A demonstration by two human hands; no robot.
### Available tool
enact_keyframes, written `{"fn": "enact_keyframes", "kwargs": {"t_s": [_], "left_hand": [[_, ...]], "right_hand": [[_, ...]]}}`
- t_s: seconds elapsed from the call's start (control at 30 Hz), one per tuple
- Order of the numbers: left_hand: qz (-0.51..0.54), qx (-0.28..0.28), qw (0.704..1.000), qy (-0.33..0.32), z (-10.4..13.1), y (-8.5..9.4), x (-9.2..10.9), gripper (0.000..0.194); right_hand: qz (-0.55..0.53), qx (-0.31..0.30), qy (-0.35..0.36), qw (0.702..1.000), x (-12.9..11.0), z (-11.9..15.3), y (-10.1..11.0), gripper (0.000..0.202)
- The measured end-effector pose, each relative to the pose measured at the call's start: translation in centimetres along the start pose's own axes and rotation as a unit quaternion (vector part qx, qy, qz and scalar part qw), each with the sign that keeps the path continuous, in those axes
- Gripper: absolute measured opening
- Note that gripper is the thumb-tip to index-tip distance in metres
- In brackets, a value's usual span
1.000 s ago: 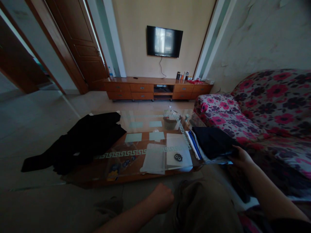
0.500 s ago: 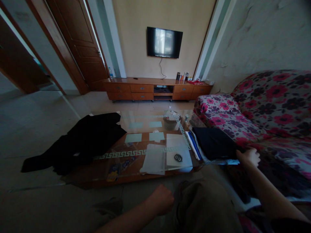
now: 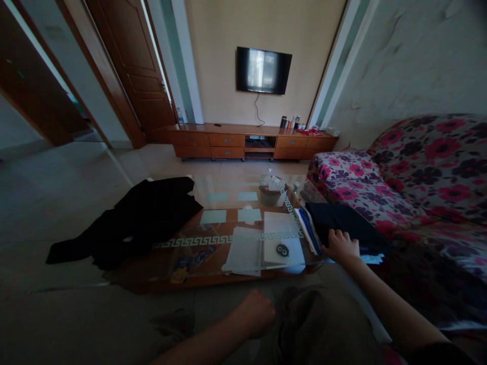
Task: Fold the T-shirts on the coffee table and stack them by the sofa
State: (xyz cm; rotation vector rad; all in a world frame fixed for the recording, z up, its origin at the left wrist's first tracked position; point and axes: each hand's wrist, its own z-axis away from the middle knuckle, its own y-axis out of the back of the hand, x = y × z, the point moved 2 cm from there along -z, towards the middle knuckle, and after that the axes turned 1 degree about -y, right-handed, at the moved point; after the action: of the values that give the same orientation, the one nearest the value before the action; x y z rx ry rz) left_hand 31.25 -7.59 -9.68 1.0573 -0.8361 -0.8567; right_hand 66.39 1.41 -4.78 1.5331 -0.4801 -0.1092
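Observation:
My right hand (image 3: 342,247) lies on the near left part of a folded dark garment (image 3: 348,220), fingers a little bent and apart. The garment tops a stack at the right end of the glass coffee table (image 3: 190,243). Blue and white folded edges (image 3: 310,230) show along the stack's left side, and a light blue edge (image 3: 373,258) peeks out at the near right. My left hand (image 3: 257,314) is closed in a fist in front of the table, beside my knee; no object shows in it. A black garment (image 3: 140,218) lies spread and rumpled over the table's left end.
White papers (image 3: 243,248) and a round dark object with two rings (image 3: 282,250) are near the table's front. A bin (image 3: 270,195) shows near the far right part. The flowered sofa (image 3: 429,157) stands right; a low TV cabinet (image 3: 228,144) lines the wall.
My right hand has moved left from the stack's right edge onto its near left part. My left fist stays by the knee. The view has shifted slightly.

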Motion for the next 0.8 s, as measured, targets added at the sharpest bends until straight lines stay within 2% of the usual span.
{"fn": "enact_keyframes", "kwargs": {"t_s": [0.13, 0.27, 0.33, 0.43, 0.5, 0.53, 0.6, 0.67, 0.73, 0.8], "left_hand": [[0.002, 0.030, 0.999, 0.012, 0.6, 2.3, -1.2, 0.026], [0.006, 0.098, 0.994, 0.049, 2.2, 6.1, -3.8, 0.029], [0.012, 0.138, 0.987, 0.077, 3.5, 8.1, -5.8, 0.029], [0.034, 0.186, 0.971, 0.145, 6.0, 10.9, -9.8, 0.031], [0.057, 0.212, 0.954, 0.207, 8.1, 12.2, -13.0, 0.035], [0.063, 0.226, 0.943, 0.236, 9.2, 12.7, -14.7, 0.036], [0.055, 0.263, 0.905, 0.329, 11.7, 13.0, -18.3, 0.038], [0.025, 0.268, 0.867, 0.420, 14.4, 12.4, -21.7, 0.039], [0.019, 0.235, 0.835, 0.497, 17.2, 10.8, -24.8, 0.045], [0.035, 0.194, 0.799, 0.568, 19.9, 8.6, -27.4, 0.055]], "right_hand": [[0.019, 0.018, 0.004, 1.000, -1.1, 0.6, 0.8, 0.036], [0.026, 0.046, -0.011, 0.999, -1.7, 0.3, 1.9, 0.028], [0.008, 0.006, -0.045, 0.999, -1.8, -0.3, 2.3, 0.029], [-0.040, -0.107, -0.105, 0.988, -2.8, -1.4, 3.1, 0.034], [-0.053, -0.157, -0.132, 0.977, -4.4, -1.8, 4.1, 0.038], [-0.055, -0.160, -0.135, 0.976, -5.6, -1.9, 4.7, 0.039], [-0.067, -0.128, -0.121, 0.982, -8.5, -1.7, 6.3, 0.038], [-0.103, -0.073, -0.085, 0.988, -11.7, -1.1, 7.7, 0.038], [-0.145, -0.036, -0.040, 0.988, -14.7, -0.2, 8.3, 0.040], [-0.177, -0.047, 0.000, 0.983, -17.0, 0.9, 8.2, 0.041]]}}
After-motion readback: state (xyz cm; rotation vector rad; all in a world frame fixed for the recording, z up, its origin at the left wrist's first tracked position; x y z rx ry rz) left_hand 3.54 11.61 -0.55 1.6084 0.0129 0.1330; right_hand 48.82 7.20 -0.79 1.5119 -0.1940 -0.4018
